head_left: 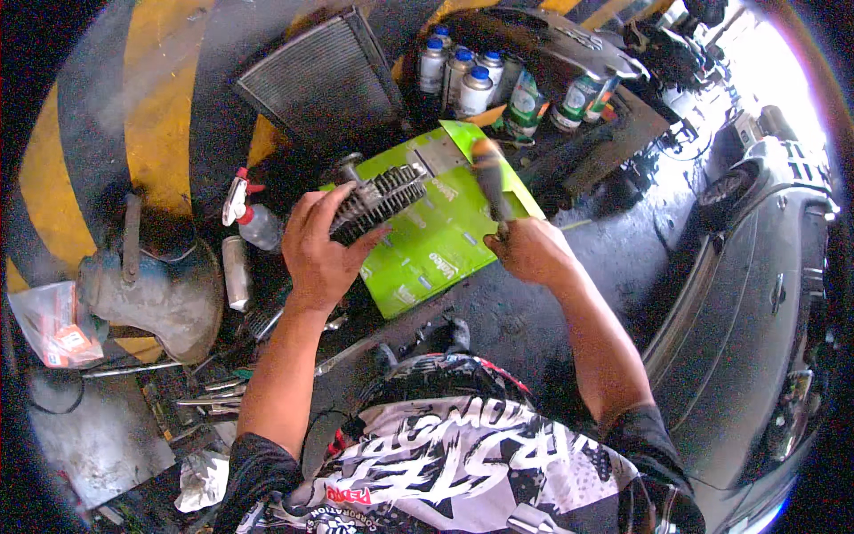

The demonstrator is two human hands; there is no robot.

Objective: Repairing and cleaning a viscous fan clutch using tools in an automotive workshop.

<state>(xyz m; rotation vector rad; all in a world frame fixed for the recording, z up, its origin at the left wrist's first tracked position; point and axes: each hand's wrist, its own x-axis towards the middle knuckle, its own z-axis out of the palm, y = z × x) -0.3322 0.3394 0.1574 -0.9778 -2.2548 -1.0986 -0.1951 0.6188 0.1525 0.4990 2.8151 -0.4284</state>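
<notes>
My left hand grips a dark grey finned metal part, thumb on its near side and fingers over its far side. The part is tilted above a bright green printed cardboard sheet. Over the sheet's right side, my right hand is closed round a tool with a dark shaft and orange end. Motion smears the tool, so its exact kind is unclear. It points away from me, apart from the finned part. A small round metal piece shows just beyond my left fingers.
A radiator leans beyond the sheet, with several blue-capped bottles to its right. At left are a spray bottle, a metal can, a large worn metal piece and scattered tools. A grey car stands at right.
</notes>
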